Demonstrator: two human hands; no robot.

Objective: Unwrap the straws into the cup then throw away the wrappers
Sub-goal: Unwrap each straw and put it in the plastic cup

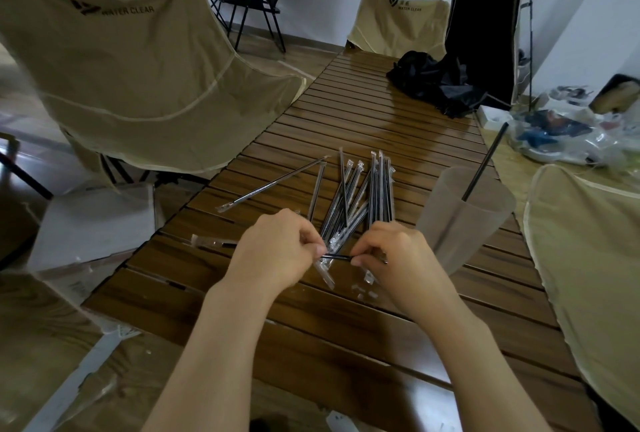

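A pile of black straws in clear wrappers [360, 192] lies on the slatted wooden table [346, 327]. Just in front of the pile, my left hand [273, 251] grips the clear wrapper of one straw, which sticks out to the left of my fist. My right hand [398, 258] pinches the bare black straw [337, 257] that spans the gap between both hands. A frosted plastic cup [460, 220] stands to the right of my right hand with one unwrapped black straw [485, 164] leaning in it. Small torn wrapper bits [363, 289] lie near my right hand.
One wrapped straw [273, 185] lies apart to the left of the pile. A black bag [436, 83] sits at the table's far end. Beige camping chairs [138, 85] stand at the left, far end and right. Clutter in plastic bags [568, 133] lies at the right.
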